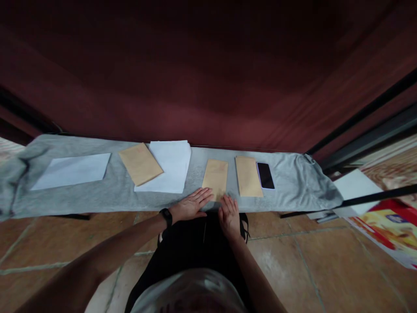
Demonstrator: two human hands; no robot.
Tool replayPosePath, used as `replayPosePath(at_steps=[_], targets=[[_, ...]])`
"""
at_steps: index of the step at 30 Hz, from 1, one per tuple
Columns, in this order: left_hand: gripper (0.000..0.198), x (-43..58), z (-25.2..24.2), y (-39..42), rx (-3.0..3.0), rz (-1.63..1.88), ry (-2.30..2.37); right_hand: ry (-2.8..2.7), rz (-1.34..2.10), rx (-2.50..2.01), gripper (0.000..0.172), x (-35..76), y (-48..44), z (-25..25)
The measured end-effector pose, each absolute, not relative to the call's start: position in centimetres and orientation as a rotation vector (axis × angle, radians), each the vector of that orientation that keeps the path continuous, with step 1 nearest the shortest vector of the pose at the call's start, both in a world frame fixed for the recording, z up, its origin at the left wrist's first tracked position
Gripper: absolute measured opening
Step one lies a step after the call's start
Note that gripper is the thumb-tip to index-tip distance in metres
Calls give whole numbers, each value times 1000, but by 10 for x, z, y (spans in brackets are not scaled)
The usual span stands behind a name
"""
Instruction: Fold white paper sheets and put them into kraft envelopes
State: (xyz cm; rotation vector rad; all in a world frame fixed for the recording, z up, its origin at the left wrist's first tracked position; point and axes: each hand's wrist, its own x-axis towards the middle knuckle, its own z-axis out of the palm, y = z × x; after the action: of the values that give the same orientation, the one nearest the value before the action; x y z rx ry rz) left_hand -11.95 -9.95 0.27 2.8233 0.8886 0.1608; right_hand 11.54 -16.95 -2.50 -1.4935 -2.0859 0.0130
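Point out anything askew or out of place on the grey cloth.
The left brown envelope lies tilted, overlapping the white sheets, while the middle envelope and right envelope lie roughly straight. The grey cloth is bunched at both ends.

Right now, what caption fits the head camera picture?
The left hand and right hand touch the middle brown envelope on grey cloth.

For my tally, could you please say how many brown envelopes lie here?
3 envelopes: one tilted overlapping the white sheets, one at the hands, one beside the phone. Others may hide under sheets.
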Motion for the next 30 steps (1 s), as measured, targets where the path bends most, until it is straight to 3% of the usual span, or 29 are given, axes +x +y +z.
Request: replayPosePath(at_steps=[15,22,30], targets=[[72,-121,2,-102,2795,167,913,-2127,3,-1567,47,104,-172,-26],[65,-113,-27,-109,2545,613,1515,-2040,28,-1620,49,96,-171,-24],[49,-76,-18,-100,2169,797,1717,-1994,-38,-1670,48,86,-168,-30]])
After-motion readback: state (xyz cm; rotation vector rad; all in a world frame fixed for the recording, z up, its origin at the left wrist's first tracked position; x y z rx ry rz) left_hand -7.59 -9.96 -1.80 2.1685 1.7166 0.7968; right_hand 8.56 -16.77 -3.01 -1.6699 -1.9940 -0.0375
